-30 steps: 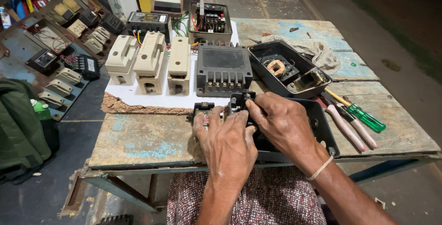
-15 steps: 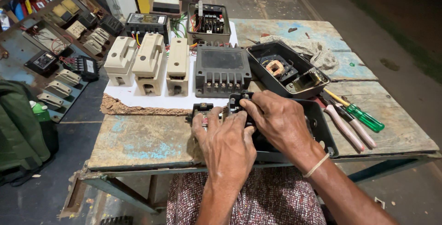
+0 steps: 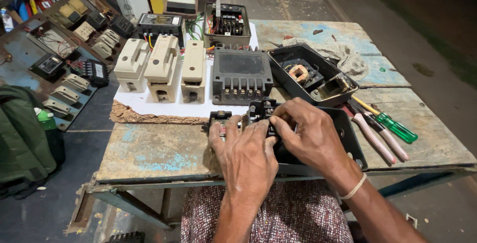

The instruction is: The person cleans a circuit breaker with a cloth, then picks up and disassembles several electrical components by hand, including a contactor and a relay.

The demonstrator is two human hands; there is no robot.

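My left hand (image 3: 246,156) and my right hand (image 3: 313,136) meet over a small black electrical component (image 3: 262,110) near the front edge of the worn wooden table (image 3: 159,151). Fingers of both hands close on the part, which sits at the left end of a black housing tray (image 3: 350,141). My left fingertips also rest on a small black terminal piece (image 3: 218,119). Most of the held part is hidden under my fingers. A pale band circles my right wrist.
Three cream fuse carriers (image 3: 161,66) and a black terminal block (image 3: 242,74) stand on a white sheet. An open black casing (image 3: 312,74) lies behind. Pink-handled pliers (image 3: 377,136) and a green screwdriver (image 3: 395,127) lie right. A board of switches (image 3: 64,49) stands left.
Both hands stay on the black component; the fingers shift slightly. Nothing else has moved.
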